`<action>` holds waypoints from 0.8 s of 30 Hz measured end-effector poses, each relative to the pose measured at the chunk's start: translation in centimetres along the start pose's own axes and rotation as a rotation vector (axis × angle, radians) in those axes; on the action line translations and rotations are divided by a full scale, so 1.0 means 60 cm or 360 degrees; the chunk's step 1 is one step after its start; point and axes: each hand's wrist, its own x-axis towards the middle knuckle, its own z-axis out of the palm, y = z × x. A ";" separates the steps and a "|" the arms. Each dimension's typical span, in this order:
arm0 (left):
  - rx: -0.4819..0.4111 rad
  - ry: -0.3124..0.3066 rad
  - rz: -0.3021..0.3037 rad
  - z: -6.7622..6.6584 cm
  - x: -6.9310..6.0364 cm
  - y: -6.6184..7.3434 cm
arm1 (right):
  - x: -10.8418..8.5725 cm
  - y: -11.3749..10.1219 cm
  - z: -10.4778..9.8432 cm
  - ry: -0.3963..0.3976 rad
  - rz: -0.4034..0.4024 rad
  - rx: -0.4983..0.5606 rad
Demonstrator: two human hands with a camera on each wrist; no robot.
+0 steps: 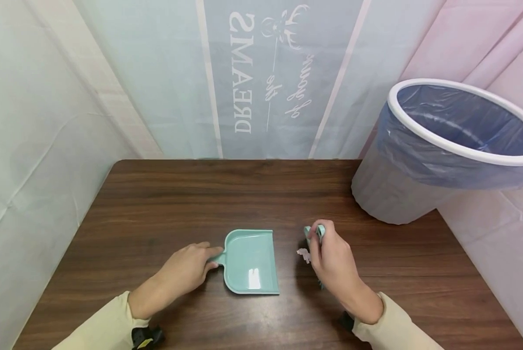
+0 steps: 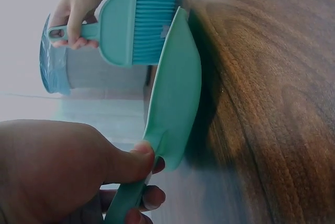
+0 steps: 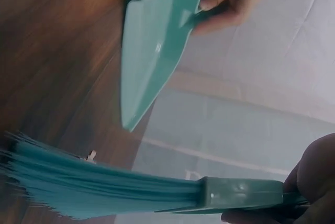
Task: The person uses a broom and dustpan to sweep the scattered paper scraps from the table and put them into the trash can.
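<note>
A mint-green dustpan (image 1: 250, 262) lies on the brown table with its straight edge toward the right. My left hand (image 1: 189, 267) grips its short handle, thumb on top in the left wrist view. To the right, my right hand (image 1: 333, 255) holds the handle of a matching hand brush (image 2: 118, 28), bristles down. The teal bristles (image 3: 104, 179) reach the table in the right wrist view; from the head they are mostly hidden under the hand. A small crumpled scrap of pale paper (image 1: 304, 254) lies beside the brush, between it and the dustpan.
A grey bin (image 1: 388, 189) with a white rim and blue plastic liner stands at the table's back right. Printed curtain cloth (image 1: 266, 141) hangs along the back edge. Wood-grain tabletop (image 1: 191, 194) lies behind the dustpan.
</note>
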 end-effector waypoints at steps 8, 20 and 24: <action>-0.0010 0.0012 0.0003 0.000 -0.001 0.001 | 0.010 -0.025 0.029 0.0024 -0.0024 0.0174; -0.0070 -0.0007 -0.0017 0.001 -0.002 -0.002 | 0.017 -0.054 0.048 0.0012 0.0000 0.0446; -0.0051 -0.0009 -0.0001 0.002 -0.001 -0.004 | 0.018 -0.058 0.048 0.0017 0.0047 0.0674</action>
